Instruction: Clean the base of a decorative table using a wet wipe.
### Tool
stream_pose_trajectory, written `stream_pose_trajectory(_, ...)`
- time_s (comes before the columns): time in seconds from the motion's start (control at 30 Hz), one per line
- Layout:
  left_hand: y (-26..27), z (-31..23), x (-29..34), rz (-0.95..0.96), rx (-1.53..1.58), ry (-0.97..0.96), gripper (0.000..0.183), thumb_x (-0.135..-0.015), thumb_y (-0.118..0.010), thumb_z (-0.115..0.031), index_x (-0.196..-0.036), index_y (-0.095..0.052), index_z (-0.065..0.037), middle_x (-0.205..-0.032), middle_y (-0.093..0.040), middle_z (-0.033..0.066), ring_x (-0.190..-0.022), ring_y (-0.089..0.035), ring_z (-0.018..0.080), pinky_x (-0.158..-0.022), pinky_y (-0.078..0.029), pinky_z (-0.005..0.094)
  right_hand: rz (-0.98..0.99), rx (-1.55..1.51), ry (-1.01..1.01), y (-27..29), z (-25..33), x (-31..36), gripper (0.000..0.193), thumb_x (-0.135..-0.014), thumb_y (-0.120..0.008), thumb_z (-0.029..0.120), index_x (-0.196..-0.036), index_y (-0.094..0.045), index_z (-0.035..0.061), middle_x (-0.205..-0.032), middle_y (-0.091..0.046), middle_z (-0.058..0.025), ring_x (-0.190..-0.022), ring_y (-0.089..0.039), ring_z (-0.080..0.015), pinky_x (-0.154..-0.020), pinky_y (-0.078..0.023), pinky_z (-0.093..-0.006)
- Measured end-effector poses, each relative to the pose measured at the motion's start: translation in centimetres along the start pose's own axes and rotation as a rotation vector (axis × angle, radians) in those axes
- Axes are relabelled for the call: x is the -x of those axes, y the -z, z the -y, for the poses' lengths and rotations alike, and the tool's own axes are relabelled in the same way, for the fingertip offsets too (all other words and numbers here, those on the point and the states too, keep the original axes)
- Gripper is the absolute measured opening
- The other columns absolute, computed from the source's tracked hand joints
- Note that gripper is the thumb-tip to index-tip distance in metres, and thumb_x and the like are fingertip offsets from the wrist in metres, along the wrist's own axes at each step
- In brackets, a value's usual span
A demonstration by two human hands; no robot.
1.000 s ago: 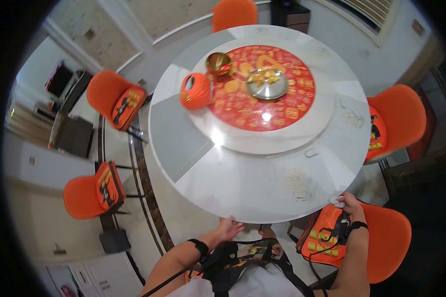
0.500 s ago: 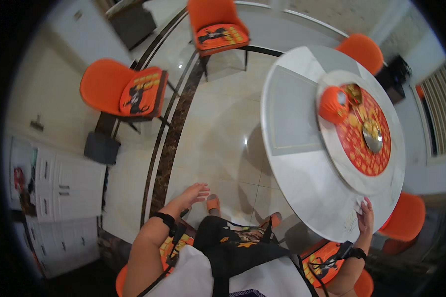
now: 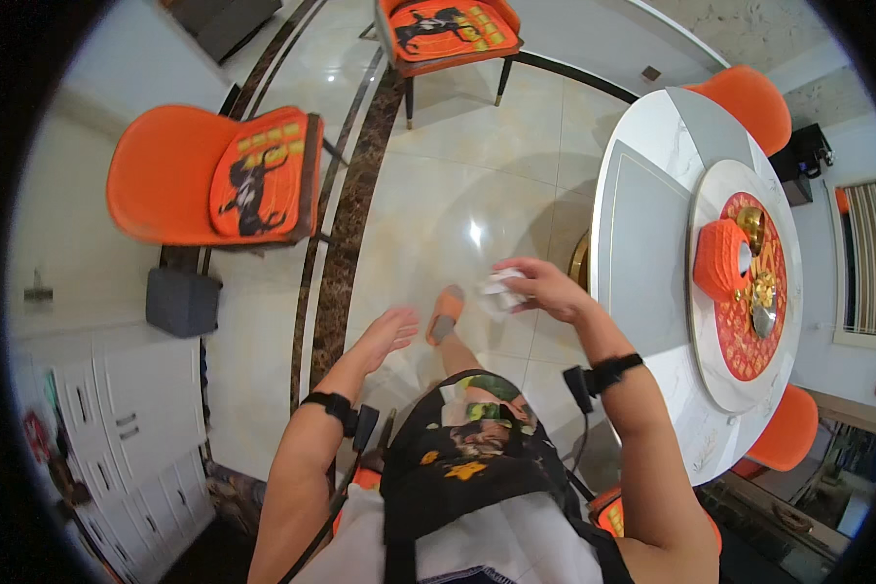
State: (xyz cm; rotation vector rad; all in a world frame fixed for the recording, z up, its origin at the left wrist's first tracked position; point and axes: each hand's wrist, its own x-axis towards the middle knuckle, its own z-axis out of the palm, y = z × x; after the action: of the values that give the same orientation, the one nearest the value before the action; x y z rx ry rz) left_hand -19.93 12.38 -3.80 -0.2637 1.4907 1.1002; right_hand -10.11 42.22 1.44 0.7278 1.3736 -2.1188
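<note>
My right hand [image 3: 545,289] is closed around a crumpled white tissue [image 3: 502,291], held out over the tiled floor to the left of the round table. My left hand [image 3: 387,337] hovers beside it with fingers stretched out and nothing in them. Below the hands, one foot shows in an orange and grey slipper [image 3: 446,313]. The round marble table [image 3: 652,389] stands to my right, away from both hands. On its turntable [image 3: 708,336] sit an orange lidded container [image 3: 718,261], a gold bowl [image 3: 751,226] and a shiny metal dish [image 3: 764,319] on a red patterned mat.
Two orange chairs with printed cushions stand ahead, one at the left [image 3: 170,175] and one farther off [image 3: 457,34]. A grey stool [image 3: 182,302] and white cabinets [image 3: 151,389] line the left. More orange chairs [image 3: 745,105] surround the table.
My right hand has left the tabletop and swung left with the tissue, over the floor. My body has turned left and forward, so the table now lies farther right.
</note>
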Motion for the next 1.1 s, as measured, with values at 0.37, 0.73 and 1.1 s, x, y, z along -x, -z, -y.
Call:
stream_pose_trajectory(0.37,10.0,-10.4,-16.3,-0.158,-0.106,0.207,0.044,-0.092,-0.045,-0.030,-0.128,-0.037,-0.006,-0.124,-0.047,0.0089,-0.115,-0.046,0.0224,-0.096,-0.037,0.0362,-0.291,-0.528,-0.063,10.8,-2.7,-23.3,0.035,-0.084,-0.049,0.000,-0.118,-0.050,0.0077,-0.104,-0.056,-0.0068,-0.093,-0.057,-0.0150,-0.077,-0.049,-0.0277)
stream_pose_trajectory(0.73,7.1,-15.8,-45.1,0.087,-0.422,0.335,0.041,-0.094,-0.042,-0.034,-0.124,-0.041,-0.006,-0.117,-0.050,0.0080,-0.108,-0.049,0.0194,-0.091,-0.040,0.0336,-0.931,-0.807,-0.217,19.8,-15.7,-25.6,0.038,-0.086,-0.051,0.004,-0.124,-0.048,0.0102,-0.108,-0.055,-0.0024,-0.091,-0.056,-0.0132,-0.080,-0.050,-0.0289)
stream_pose_trajectory(1.1,6.0,-8.0,-67.7,0.215,-0.882,0.019,0.042,-0.090,-0.047,-0.025,-0.126,-0.040,-0.004,-0.123,-0.048,0.0117,-0.113,-0.046,0.0219,-0.096,-0.035,0.0348,-1.210,-0.703,-0.246,29.4,-33.2,-35.3,0.042,-0.084,-0.055,0.005,-0.125,-0.049,0.0115,-0.107,-0.054,-0.0031,-0.089,-0.055,-0.0125,-0.079,-0.051,-0.0302)
